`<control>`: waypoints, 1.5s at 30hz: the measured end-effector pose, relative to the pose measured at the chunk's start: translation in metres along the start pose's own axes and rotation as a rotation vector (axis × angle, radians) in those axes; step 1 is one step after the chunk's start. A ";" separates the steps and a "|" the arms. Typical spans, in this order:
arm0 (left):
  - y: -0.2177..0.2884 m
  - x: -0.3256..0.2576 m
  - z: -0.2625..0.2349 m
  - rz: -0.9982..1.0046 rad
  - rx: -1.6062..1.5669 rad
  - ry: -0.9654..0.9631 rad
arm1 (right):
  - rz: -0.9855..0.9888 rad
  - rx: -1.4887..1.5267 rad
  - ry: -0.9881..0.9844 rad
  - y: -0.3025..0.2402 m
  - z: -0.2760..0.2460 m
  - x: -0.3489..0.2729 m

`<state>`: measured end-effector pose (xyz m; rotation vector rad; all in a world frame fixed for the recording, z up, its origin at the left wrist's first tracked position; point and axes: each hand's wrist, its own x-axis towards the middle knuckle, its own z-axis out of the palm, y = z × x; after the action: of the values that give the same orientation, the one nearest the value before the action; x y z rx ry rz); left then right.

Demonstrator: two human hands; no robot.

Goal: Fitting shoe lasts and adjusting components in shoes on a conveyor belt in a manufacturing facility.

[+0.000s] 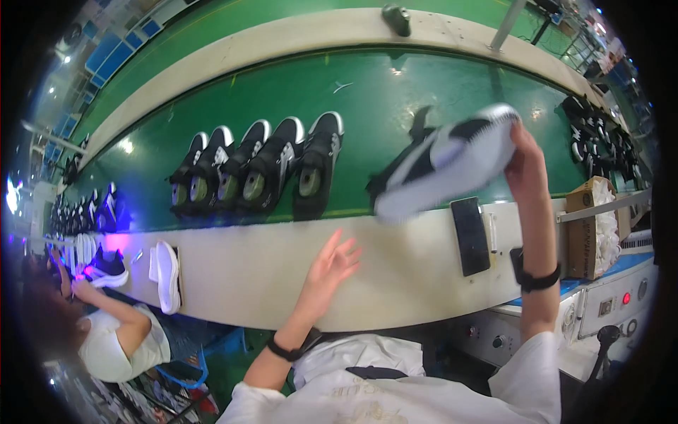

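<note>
My right hand (527, 155) grips a black-and-white sneaker (452, 159) by its toe end and holds it up over the green belt. The sneaker is tilted with its white sole toward me, and its edges are smeared by motion. My left hand (335, 263) is over the pale table ledge, fingers spread, with nothing in it. Beyond it on the belt, several black shoe uppers (279, 159) stand in a row, toes pointing away from me; the nearest one to the held sneaker is a single black upper (319, 162).
A dark phone-like slab (470, 237) lies on the pale ledge (381, 283). At right stand a cardboard box (583, 233) with white stuffing and a machine with knobs (600, 307). A white sole (168, 275) lies at left, near a co-worker (116, 339). More shoes (600, 138) sit far right.
</note>
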<state>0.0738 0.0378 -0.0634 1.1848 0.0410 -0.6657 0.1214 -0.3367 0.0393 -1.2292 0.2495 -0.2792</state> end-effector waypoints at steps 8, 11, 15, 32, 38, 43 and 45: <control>-0.001 -0.039 -0.003 -0.157 -0.396 0.267 | 0.025 -0.231 -0.063 0.094 0.037 -0.112; -0.019 -0.064 -0.024 0.353 0.385 0.285 | -0.245 -0.726 -0.150 0.121 0.044 -0.136; 0.001 -0.077 -0.020 0.528 0.835 -0.003 | -0.353 -0.826 -0.415 0.117 0.084 -0.162; 0.012 0.005 -0.037 0.405 1.044 -0.288 | -0.313 -0.625 -0.889 0.115 0.071 -0.139; 0.051 -0.044 0.001 0.414 1.181 -0.002 | -0.289 -0.753 -1.028 0.096 0.074 -0.121; 0.041 -0.099 0.029 0.608 1.234 -0.105 | -0.180 -0.797 -1.039 0.082 0.082 -0.119; 0.034 -0.099 0.029 0.595 1.251 -0.104 | -0.181 -0.806 -1.012 0.082 0.080 -0.121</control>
<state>0.0021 0.0649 0.0131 2.2088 -0.8999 -0.1547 0.0412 -0.1990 -0.0086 -2.0298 -0.6972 0.3507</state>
